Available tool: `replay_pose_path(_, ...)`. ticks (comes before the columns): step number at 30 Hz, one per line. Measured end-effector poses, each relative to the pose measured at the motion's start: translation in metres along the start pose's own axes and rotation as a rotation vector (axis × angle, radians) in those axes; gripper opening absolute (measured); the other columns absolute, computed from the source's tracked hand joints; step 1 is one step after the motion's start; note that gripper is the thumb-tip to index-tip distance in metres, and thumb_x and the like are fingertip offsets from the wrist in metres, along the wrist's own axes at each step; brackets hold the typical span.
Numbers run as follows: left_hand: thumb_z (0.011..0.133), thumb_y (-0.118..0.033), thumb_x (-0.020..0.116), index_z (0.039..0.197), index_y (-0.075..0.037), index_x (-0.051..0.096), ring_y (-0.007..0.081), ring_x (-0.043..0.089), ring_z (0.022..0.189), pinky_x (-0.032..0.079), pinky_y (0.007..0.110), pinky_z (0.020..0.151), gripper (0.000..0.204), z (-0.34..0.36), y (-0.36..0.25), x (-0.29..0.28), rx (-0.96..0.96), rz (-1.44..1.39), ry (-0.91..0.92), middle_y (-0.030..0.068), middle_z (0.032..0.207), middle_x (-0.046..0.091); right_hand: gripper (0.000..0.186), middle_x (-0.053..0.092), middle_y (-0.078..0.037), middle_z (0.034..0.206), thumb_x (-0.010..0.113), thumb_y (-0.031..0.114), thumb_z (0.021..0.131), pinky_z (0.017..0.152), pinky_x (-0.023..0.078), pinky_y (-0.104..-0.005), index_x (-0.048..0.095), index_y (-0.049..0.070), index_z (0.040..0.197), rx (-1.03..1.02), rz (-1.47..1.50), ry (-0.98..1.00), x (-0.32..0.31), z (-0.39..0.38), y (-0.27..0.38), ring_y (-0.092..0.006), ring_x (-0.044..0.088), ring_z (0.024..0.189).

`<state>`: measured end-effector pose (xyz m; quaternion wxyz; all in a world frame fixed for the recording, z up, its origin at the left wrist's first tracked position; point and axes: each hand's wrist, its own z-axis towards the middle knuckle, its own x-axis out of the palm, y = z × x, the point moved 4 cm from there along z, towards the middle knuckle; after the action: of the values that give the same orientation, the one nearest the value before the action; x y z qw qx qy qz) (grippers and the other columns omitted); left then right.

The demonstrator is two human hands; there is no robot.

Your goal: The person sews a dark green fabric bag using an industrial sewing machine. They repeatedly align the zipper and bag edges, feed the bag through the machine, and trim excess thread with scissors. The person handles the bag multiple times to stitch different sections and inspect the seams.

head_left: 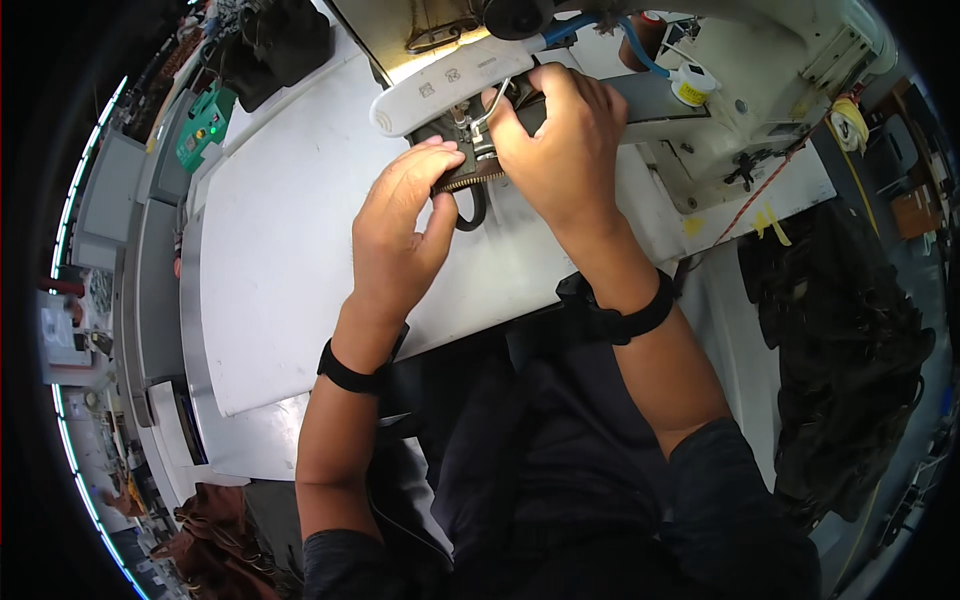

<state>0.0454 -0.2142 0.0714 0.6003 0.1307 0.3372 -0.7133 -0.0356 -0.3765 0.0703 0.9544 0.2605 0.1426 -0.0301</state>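
A sewing machine with a white, rounded head cover (445, 88) stands over a dark zippered piece (468, 180), which lies around the metal presser foot (482, 143). My left hand (405, 215) pinches the near left edge of that piece, fingers on top and thumb by the zipper teeth. Past the needle area, my right hand (565, 140) is closed, with thumb and forefinger curled beside a thin bent metal lever (498, 100). What its fingertips grip is hidden behind the hand. A black loop (474, 210) hangs from the zippered edge onto the white table.
The white tabletop (300, 260) spreads to the left. At the back left are a green box (206, 127) and a dark bag (272, 50). The machine's body (770, 80) fills the right back. Dark fabric pieces (845, 360) hang at right; brown ones (215, 540) lie lower left.
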Motion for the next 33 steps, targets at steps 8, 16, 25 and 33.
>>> replay_pose_path(8, 0.083, 0.012, 0.075, 0.116, -0.005, 0.076, 0.0277, 0.075, 0.111, 0.06, 0.037, 0.093, 0.037, -0.0015, -0.0042, 0.0035, 0.133, 0.114, -0.076, 0.0118, 0.117, 0.078, 0.024, 0.073, -0.008, 0.09, 0.081, 0.021, 0.083, 0.102, 0.04, -0.0446, 0.069, 0.005, 0.096, 0.006, 0.025, 0.007, -0.0021, 0.0, -0.0014, -0.0291, 0.066, 0.094)
replay_pose_path(16, 0.082, 0.009, 0.075, 0.114, -0.008, 0.078, 0.0263, 0.077, 0.107, 0.06, 0.037, 0.09, 0.037, -0.0014, -0.0009, 0.0008, 0.113, 0.073, -0.106, 0.0086, 0.114, 0.08, 0.021, 0.073, -0.005, 0.087, 0.081, 0.022, 0.084, 0.101, 0.039, -0.0427, 0.069, 0.006, 0.092, 0.07, 0.042, 0.042, -0.0014, 0.0007, -0.0004, -0.0266, 0.067, 0.091)
replay_pose_path(25, 0.087, 0.008, 0.077, 0.11, -0.007, 0.079, 0.023, 0.078, 0.097, 0.058, 0.032, 0.085, 0.028, 0.0009, -0.0053, 0.0013, 0.086, 0.128, -0.105, 0.0092, 0.112, 0.081, 0.022, 0.074, -0.005, 0.088, 0.08, 0.023, 0.085, 0.102, 0.038, -0.0424, 0.069, 0.006, 0.094, 0.063, -0.02, 0.008, 0.0025, -0.0011, -0.0006, -0.0255, 0.067, 0.093)
replay_pose_path(33, 0.085, 0.006, 0.078, 0.108, -0.007, 0.078, 0.0243, 0.078, 0.098, 0.059, 0.034, 0.084, 0.026, 0.0012, -0.0016, 0.0031, 0.037, 0.065, -0.14, 0.01, 0.11, 0.081, 0.025, 0.075, -0.01, 0.094, 0.078, 0.023, 0.085, 0.105, 0.037, -0.0442, 0.072, 0.004, 0.1, 0.116, -0.054, 0.064, 0.0038, 0.0014, 0.0013, -0.0276, 0.067, 0.098)
